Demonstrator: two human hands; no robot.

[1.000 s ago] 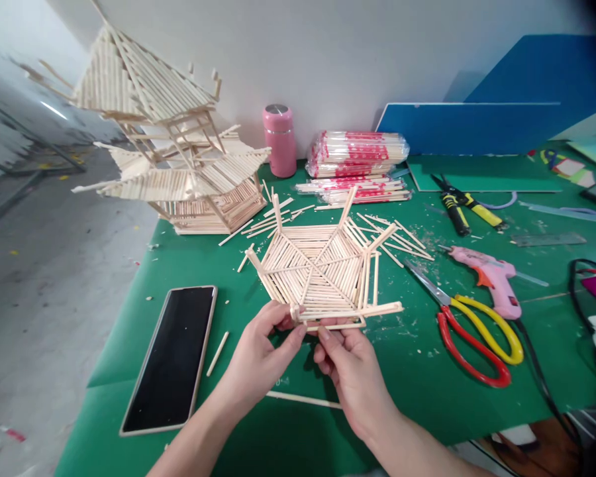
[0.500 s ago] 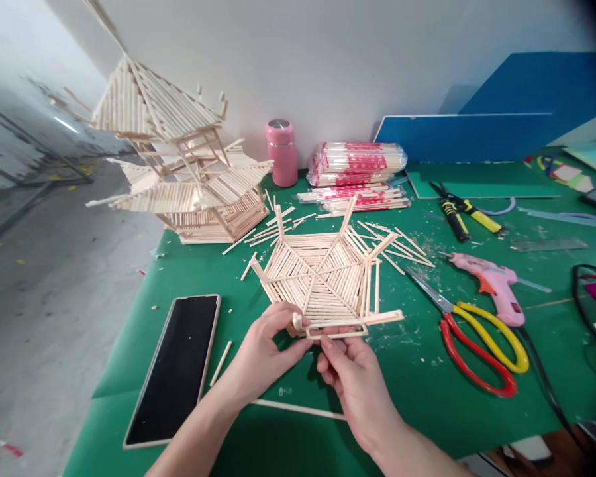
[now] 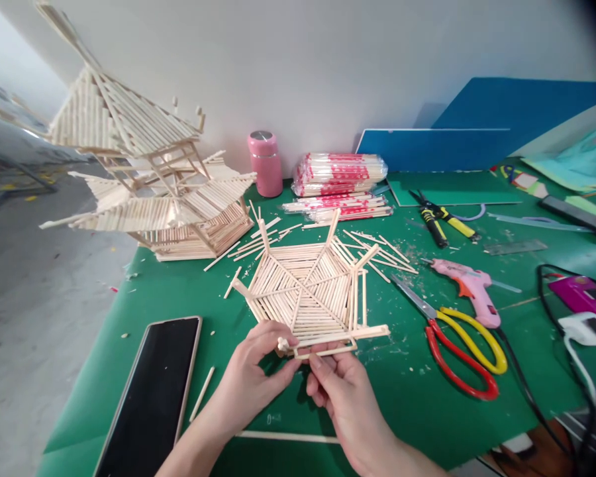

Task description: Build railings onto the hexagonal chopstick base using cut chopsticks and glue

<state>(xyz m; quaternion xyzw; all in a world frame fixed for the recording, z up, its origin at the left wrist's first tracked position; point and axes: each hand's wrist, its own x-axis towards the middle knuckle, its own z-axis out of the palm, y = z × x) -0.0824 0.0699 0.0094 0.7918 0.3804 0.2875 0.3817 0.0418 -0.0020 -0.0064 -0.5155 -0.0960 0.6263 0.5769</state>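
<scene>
A hexagonal base of thin wooden sticks (image 3: 302,285) lies on the table, with posts rising at its corners. Along its near edge runs a short wooden stick (image 3: 348,347), joined to a small crosspiece at its right end. My left hand (image 3: 258,371) is closed at the near-left corner, thumb and fingertips pinching the left end of that stick beside a post. My right hand (image 3: 345,391) pinches the same stick near its left half, thumb on top and fingers underneath. Some fingertips are hidden behind the frame.
A stick pagoda model (image 3: 153,179) stands back left. A phone (image 3: 149,397) lies left; scissors (image 3: 459,351), a pink glue gun (image 3: 469,285) and pliers (image 3: 440,218) lie right. Behind are a pink flask (image 3: 265,165) and packed sticks (image 3: 340,175). Loose sticks (image 3: 385,252) lie around.
The view has shifted, so most things sit farther left and lower in the picture. Both hands keep the same grip on the stick at the base's near edge.
</scene>
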